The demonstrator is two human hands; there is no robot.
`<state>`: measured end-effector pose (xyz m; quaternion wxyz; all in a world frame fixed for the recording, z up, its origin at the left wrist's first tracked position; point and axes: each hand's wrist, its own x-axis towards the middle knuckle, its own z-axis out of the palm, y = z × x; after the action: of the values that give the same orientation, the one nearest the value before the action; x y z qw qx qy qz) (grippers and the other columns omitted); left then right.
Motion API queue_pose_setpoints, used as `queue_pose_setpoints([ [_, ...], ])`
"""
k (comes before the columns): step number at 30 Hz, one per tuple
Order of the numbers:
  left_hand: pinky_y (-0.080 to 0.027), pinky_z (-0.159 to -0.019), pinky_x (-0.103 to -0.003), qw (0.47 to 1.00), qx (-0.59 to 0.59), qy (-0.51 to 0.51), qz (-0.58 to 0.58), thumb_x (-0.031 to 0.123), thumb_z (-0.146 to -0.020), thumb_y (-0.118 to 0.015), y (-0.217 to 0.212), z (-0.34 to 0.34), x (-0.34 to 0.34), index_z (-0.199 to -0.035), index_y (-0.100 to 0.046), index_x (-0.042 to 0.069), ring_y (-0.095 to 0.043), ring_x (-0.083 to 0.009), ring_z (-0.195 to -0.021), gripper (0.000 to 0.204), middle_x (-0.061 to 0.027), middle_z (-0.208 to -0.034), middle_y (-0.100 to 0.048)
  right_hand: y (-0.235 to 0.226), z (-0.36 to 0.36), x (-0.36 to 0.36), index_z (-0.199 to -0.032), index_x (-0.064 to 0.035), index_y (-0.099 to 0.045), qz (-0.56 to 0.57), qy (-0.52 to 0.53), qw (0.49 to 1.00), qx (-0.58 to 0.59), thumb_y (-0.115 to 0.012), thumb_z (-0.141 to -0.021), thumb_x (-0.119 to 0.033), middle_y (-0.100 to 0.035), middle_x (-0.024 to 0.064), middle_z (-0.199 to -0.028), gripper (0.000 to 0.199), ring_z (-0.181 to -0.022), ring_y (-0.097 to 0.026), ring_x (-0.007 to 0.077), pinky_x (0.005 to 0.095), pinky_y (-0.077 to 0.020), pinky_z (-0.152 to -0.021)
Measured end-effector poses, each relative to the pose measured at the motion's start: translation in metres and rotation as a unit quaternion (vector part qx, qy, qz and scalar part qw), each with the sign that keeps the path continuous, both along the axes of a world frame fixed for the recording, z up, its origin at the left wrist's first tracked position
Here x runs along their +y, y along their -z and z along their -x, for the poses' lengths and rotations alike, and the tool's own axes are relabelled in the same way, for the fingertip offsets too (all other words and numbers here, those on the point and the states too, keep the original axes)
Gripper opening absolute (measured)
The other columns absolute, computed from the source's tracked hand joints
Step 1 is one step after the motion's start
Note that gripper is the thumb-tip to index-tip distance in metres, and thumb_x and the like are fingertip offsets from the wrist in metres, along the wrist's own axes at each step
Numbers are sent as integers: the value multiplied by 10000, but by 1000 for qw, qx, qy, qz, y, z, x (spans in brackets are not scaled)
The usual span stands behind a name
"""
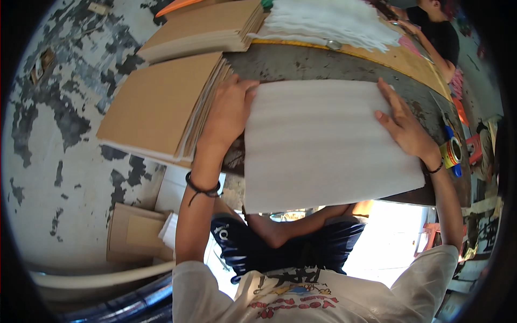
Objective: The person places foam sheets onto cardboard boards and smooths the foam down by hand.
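Note:
A stack of white foam sheets (328, 142) lies flat on the dark worn tabletop (323, 65) in front of me. My left hand (229, 110) rests at the stack's left edge, fingers curled against its upper left corner. My right hand (404, 126) lies flat on the stack's right side, fingers spread and pointing up toward the far corner. A black cord bracelet is on each wrist. Neither hand has closed around the sheets.
A stack of brown cardboard sheets (156, 105) lies just left of my left hand, another stack (207, 29) behind it. More white foam (334, 21) is piled at the far side. A tape dispenser (451, 152) sits at right. Another person (439, 32) works at the far right.

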<state>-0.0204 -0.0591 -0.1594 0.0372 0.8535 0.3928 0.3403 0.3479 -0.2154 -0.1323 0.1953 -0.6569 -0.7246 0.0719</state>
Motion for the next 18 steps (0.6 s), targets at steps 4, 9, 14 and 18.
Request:
queue_pose_setpoints([
  [4,-504,-874,-460,999,-41,7,35,106,-921,-699,-6,1,1,-1100,-761,41,-635,-404,-958,200,-208,-982,-660,8,-8,7,-1623,-52,-211,-17,-16,1000,14,-528,-1058,-377,-323,246,-1625,725,-1537,-269,359,412,-219,-1247],
  [9,-517,-886,-477,998,-47,2,34,77,-905,-708,-3,-1,4,-1033,-786,38,-648,-409,-970,154,-217,-979,-666,9,-4,8,-1624,-57,-219,-6,-11,1000,29,-514,-1061,-397,-314,239,-1633,720,-1544,-255,347,400,-203,-1253],
  [14,-509,-840,-465,999,-34,0,-13,139,-923,-708,2,-4,7,-1086,-786,78,-647,-401,-908,190,-195,-955,-661,9,-6,7,-1620,-67,-243,0,8,1000,-9,-511,-1059,-416,-316,247,-1627,712,-1541,-260,352,403,-208,-1252],
  [18,-509,-838,-473,999,-39,-4,-18,134,-920,-707,6,-6,8,-1099,-783,82,-640,-406,-908,201,-197,-934,-650,10,-6,7,-1616,-67,-255,-11,6,1000,8,-512,-1058,-422,-326,250,-1620,710,-1540,-260,359,405,-209,-1251],
])
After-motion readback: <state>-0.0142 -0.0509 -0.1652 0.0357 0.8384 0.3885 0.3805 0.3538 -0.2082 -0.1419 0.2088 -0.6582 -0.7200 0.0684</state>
